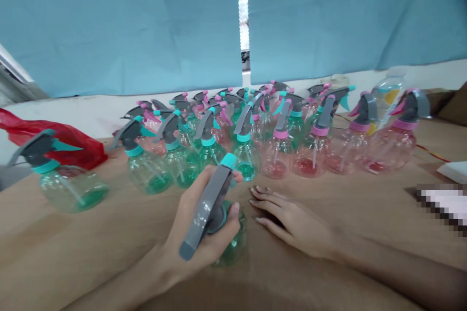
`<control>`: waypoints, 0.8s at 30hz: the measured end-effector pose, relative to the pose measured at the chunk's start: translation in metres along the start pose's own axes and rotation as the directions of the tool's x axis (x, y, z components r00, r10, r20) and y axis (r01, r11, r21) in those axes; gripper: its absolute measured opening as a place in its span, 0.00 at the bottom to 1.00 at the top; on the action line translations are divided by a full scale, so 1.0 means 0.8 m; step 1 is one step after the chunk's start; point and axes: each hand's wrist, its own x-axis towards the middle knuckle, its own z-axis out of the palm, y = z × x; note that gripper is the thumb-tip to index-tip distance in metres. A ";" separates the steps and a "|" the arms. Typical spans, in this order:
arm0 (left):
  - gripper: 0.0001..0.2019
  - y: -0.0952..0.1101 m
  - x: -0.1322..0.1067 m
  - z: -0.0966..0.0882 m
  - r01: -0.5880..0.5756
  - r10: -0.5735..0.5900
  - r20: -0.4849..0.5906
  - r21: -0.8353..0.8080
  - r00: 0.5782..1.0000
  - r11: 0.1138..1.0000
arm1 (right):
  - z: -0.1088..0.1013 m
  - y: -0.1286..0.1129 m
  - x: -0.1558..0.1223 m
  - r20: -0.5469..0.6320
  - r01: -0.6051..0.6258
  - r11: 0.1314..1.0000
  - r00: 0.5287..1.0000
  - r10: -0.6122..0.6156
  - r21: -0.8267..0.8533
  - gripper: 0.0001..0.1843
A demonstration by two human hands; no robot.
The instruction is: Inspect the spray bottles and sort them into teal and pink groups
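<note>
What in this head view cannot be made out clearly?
In the head view:
Held spray bottle: body mostly hidden by the left hand.
Back-row bottles: partly hidden by the front row.
White object: pixelated, cut off by the right edge.
Curtain gap: overexposed.

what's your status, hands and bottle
Left hand gripping teal-collared spray bottle, tilted, grey trigger head up. Right hand empty, flat on brown table surface. Rows of green and pink spray bottles standing just ahead of both hands.

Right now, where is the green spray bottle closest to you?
In the head view, the green spray bottle sits in your left hand, at bottom centre, beside your right hand.
</note>
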 end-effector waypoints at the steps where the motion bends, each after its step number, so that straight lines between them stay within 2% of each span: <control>1: 0.16 0.001 0.001 -0.001 0.010 -0.009 0.025 -0.021 1.000 1.000 | 0.000 0.000 0.000 -0.003 0.003 1.000 1.000 -0.003 -0.003 0.21; 4: 0.20 -0.002 0.003 -0.003 0.093 -0.091 0.060 -0.033 0.994 0.995 | 0.001 -0.002 0.001 -0.010 0.006 0.999 1.000 -0.007 -0.031 0.22; 9: 0.23 -0.015 -0.005 -0.019 0.185 -0.185 0.018 0.000 0.983 0.983 | -0.006 -0.010 0.005 0.033 0.027 0.989 0.999 -0.022 -0.143 0.21; 13: 0.24 -0.034 -0.028 -0.050 0.317 -0.316 -0.028 0.027 0.948 0.948 | -0.014 -0.018 0.012 0.090 0.046 0.975 0.996 -0.027 -0.216 0.19; 17: 0.25 -0.057 -0.061 -0.086 0.461 -0.460 -0.126 -0.022 0.879 0.887 | -0.016 -0.031 0.029 0.126 0.078 0.962 0.991 -0.047 -0.260 0.16; 19: 0.24 -0.065 -0.076 -0.105 0.487 -0.485 -0.191 -0.041 0.853 0.873 | -0.015 -0.044 0.044 0.116 0.085 0.958 0.992 -0.055 -0.275 0.15; 21: 0.23 -0.074 -0.086 -0.123 0.480 -0.475 -0.244 -0.044 0.845 0.876 | -0.015 -0.063 0.064 0.087 0.086 0.957 0.994 -0.064 -0.278 0.15; 24: 0.22 -0.090 -0.096 -0.149 0.477 -0.453 -0.335 -0.013 0.826 0.879 | -0.012 -0.099 0.101 0.013 0.078 0.975 0.997 -0.077 -0.207 0.14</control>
